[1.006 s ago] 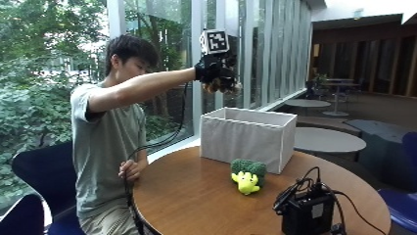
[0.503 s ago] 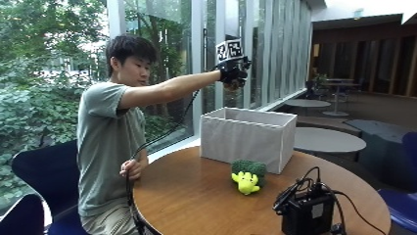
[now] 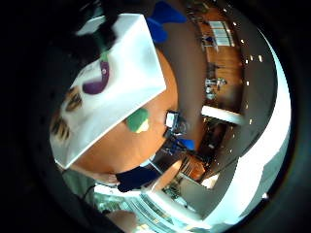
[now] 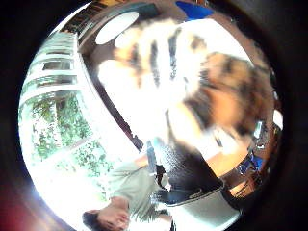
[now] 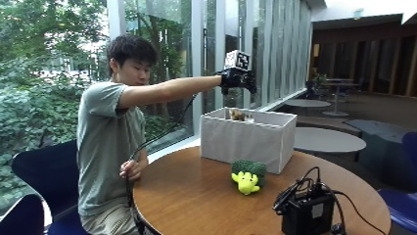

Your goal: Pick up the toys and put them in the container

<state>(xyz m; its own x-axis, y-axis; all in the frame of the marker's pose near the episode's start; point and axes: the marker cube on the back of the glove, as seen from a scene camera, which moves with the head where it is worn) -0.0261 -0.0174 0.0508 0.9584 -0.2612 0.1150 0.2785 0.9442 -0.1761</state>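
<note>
Tall windows [image 5: 163, 44], greenery outside; round wooden table [image 5: 196, 196]; blue chair [image 5: 39, 171].

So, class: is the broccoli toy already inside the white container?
No: in the outside view the broccoli toy sits on the round table, in front of the white container.

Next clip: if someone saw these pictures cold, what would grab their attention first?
The gloved right hand, raised high on an outstretched arm above the open grey fabric container. A striped orange-and-white plush toy shows at the container's rim below the hand, and a purple toy lies inside. One green-and-yellow broccoli plush sits on the round wooden table in front of the container.
</note>
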